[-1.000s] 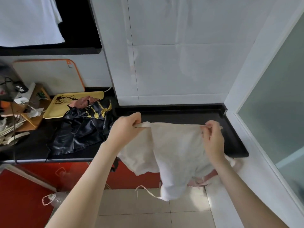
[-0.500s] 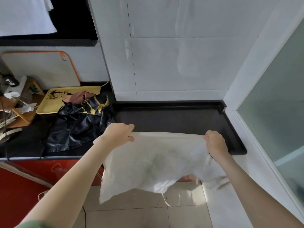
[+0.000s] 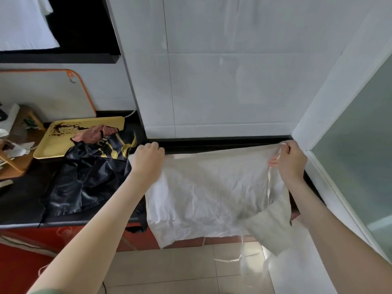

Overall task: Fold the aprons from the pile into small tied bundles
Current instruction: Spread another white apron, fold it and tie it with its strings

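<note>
A cream apron (image 3: 210, 192) is spread over the black counter (image 3: 25, 200), its lower part hanging past the front edge with thin ties dangling toward the floor. My left hand (image 3: 148, 159) grips its top left corner. My right hand (image 3: 290, 159) grips the top right corner near the wall, with a tie running down from it. To the left lies a pile: a shiny black apron (image 3: 84, 183) with gold print and a pinkish cloth (image 3: 93, 134) behind it.
A yellow tray (image 3: 63, 139) sits behind the pile, partly under it. A white board with orange rim (image 3: 42, 92) leans on the wall. Wooden clutter (image 3: 14, 145) fills the far left. A frosted glass door (image 3: 360, 166) stands right. Red cabinets (image 3: 17, 262) and tiled floor lie below.
Both hands moved away from me and apart, stretching the cream apron wide and laying it down on the counter. It hung bunched in the air before.
</note>
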### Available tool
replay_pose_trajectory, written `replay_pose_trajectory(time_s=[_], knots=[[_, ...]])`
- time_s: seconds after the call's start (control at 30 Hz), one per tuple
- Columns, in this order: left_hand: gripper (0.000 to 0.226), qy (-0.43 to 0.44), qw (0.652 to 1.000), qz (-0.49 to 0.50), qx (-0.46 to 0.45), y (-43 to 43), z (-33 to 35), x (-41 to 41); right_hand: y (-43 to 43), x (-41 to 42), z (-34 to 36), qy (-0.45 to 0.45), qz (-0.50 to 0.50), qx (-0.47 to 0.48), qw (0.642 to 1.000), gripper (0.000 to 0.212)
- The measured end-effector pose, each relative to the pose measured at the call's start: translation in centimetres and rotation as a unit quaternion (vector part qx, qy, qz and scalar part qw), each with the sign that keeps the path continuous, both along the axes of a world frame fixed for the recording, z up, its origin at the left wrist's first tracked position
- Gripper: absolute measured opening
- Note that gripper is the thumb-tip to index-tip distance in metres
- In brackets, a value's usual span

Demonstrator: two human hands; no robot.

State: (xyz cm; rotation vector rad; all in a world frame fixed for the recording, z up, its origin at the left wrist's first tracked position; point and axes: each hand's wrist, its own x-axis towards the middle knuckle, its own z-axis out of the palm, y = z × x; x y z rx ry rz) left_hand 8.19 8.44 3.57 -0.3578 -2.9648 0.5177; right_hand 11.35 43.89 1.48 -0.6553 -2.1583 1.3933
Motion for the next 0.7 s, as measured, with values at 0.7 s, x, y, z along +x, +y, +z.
replay_pose_trajectory(time_s=[0.7], knots=[[0.033, 0.004, 0.986, 0.167, -0.015, 2.1, -11.0, -17.5, 1.2, -17.9, -13.7, -0.301, 0.217, 0.018, 0.928, 0.049]])
